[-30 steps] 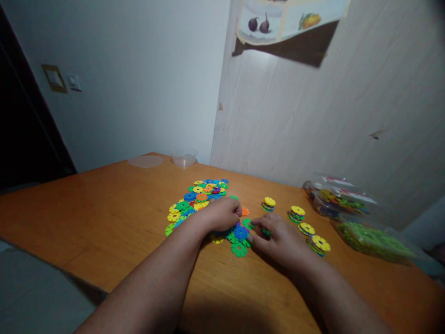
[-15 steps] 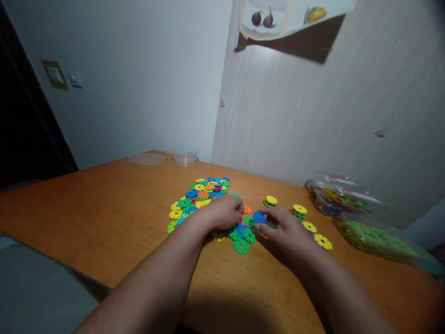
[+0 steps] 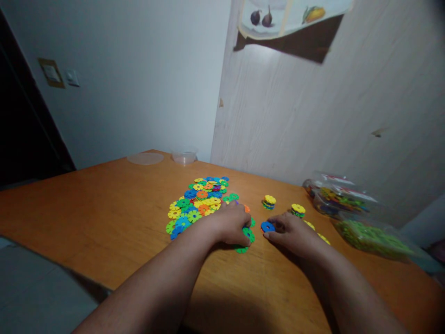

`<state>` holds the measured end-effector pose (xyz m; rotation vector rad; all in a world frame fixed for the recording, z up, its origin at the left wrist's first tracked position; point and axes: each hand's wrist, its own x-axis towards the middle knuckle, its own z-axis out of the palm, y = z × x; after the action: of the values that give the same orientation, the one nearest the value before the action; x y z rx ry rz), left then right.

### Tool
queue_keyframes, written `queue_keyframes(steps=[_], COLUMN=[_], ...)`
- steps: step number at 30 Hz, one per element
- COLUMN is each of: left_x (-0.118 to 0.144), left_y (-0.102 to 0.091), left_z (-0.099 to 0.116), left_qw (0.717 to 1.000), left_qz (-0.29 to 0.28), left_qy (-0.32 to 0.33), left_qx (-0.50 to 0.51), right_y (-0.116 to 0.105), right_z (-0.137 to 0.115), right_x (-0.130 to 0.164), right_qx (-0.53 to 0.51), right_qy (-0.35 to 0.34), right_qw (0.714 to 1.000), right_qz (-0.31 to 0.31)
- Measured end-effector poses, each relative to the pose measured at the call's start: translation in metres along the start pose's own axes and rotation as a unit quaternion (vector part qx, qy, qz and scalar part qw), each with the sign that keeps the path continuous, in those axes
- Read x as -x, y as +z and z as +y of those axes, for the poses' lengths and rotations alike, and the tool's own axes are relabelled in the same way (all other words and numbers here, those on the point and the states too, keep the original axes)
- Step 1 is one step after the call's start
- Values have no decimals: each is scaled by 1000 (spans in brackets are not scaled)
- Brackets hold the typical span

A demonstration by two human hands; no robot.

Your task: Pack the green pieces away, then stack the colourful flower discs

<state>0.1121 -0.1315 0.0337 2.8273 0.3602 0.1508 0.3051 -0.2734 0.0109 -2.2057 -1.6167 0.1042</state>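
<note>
A blue notched plastic disc [image 3: 267, 227] is pinched at its edge between thumb and fingers of my right hand [image 3: 291, 233], low over the table; a thin orange edge shows beneath it. My left hand [image 3: 232, 223] is curled over the right side of a loose pile of colourful notched discs [image 3: 194, 215], its fingertips closed at a green disc [image 3: 248, 235]. The left palm hides part of the pile. Beyond my right hand stand short disc stacks topped with yellow, one farther back [image 3: 270, 200] and another to its right [image 3: 298, 209]. More yellow discs are partly covered by that hand.
A clear plastic tub [image 3: 184, 157] and a flat translucent lid [image 3: 145, 158] sit at the table's back edge. To the right lie a bag of green pieces [image 3: 373, 236] and a pack of mixed pieces [image 3: 344, 199]. The wall rises behind the wooden table [image 3: 104, 208].
My right hand has moved slightly right and down with the blue disc, away from the pile. My left hand has shifted right and nearer, onto the green discs at the pile's edge.
</note>
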Motion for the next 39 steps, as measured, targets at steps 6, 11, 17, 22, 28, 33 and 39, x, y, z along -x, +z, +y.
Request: queue_keyframes(steps=[6, 11, 17, 22, 28, 33, 39], left_x=[-1, -2, -6, -13, -17, -18, -13], left_y=[2, 1, 6, 9, 10, 9, -1], left_z=[2, 2, -2, -2, 4, 1, -10], left_qw=[1000, 999, 986, 947, 877, 869, 954], left_qz=[19, 27, 60, 83, 98, 122, 140], left_qy=[-13, -17, -71, -102, -148, -158, -151], left_qx=[12, 7, 140, 292, 446, 454, 216], right_y=[-2, 4, 10, 9, 10, 12, 2], right_z=[-6, -31, -48, -46, -55, -34, 8], right_x=[-2, 5, 8, 6, 12, 8, -5], right_qx=[8, -33, -63, -69, -68, -32, 13], right_qy=[7, -52, -78, -67, -85, -44, -2], right_qw=[1000, 998, 995, 995, 992, 991, 999], right_qz=[-1, -14, -18, 4, 66, 120, 46])
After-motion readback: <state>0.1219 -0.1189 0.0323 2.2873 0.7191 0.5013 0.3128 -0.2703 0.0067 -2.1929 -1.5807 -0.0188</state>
